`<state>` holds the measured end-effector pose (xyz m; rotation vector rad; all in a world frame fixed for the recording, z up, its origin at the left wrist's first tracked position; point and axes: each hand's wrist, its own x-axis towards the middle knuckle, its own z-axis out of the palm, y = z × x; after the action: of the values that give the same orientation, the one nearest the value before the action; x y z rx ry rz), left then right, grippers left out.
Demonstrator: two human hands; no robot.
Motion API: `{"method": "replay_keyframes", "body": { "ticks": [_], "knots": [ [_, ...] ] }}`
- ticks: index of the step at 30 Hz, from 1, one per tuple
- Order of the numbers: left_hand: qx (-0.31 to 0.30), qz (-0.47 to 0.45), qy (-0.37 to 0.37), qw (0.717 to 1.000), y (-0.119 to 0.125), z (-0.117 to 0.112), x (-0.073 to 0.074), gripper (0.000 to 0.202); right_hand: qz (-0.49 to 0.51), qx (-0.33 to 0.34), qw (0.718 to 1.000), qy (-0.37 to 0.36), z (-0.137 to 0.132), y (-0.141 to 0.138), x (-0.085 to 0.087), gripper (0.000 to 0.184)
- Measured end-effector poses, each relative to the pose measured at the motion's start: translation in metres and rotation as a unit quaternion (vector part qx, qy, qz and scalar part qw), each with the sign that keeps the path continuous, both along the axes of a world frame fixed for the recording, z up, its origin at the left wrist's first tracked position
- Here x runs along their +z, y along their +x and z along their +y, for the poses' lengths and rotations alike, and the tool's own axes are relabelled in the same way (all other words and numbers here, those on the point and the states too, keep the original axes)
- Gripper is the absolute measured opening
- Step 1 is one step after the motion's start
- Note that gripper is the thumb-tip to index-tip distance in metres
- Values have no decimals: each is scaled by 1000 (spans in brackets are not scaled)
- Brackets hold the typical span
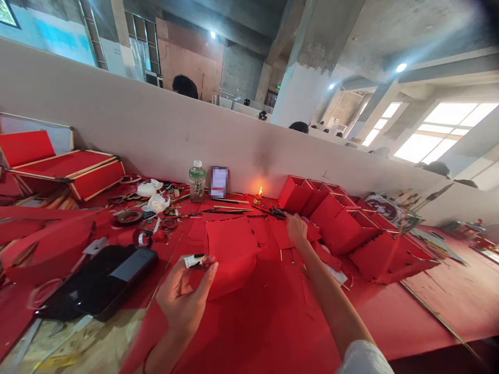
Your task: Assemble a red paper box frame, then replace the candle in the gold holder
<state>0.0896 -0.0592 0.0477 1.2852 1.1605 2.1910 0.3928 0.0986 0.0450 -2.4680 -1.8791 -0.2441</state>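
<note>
My left hand [181, 293] is in front of me, thumb and fingertips closed together. A white wrap with a black patch [194, 260] covers one fingertip. What the pinch holds, if anything, I cannot make out. Beyond it lies a red panel [231, 236] with dark marks along its edge. Reaching forward, my right hand [297, 228] is closed around a dark, slim tool [277, 210]; its kind is unclear. The tool's far end is close to a small burning lamp [258, 197] with an upright flame.
Red open boxes [335, 221] stand at right. A bottle [197, 182] and a propped phone [219, 182] are by the pale partition [156, 124]. Left are a black case [105, 280], tape, scraps and a red framed structure [74, 171]. Heads show beyond the partition.
</note>
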Motion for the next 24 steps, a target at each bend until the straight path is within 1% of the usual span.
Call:
{"method": "replay_keyframes", "body": {
  "ticks": [14, 20, 24],
  "knots": [
    [2, -7, 5, 1000, 1, 1, 3, 16, 7, 1, 1000, 3, -2, 0, -3, 49],
    [6, 13, 5, 1000, 0, 2, -2, 13, 21, 0, 1000, 15, -1, 1, -6, 49],
    [13, 20, -5, 1000, 0, 1, -2, 15, 40, 0, 999, 22, 2, 2, -7, 48]
  ]
}}
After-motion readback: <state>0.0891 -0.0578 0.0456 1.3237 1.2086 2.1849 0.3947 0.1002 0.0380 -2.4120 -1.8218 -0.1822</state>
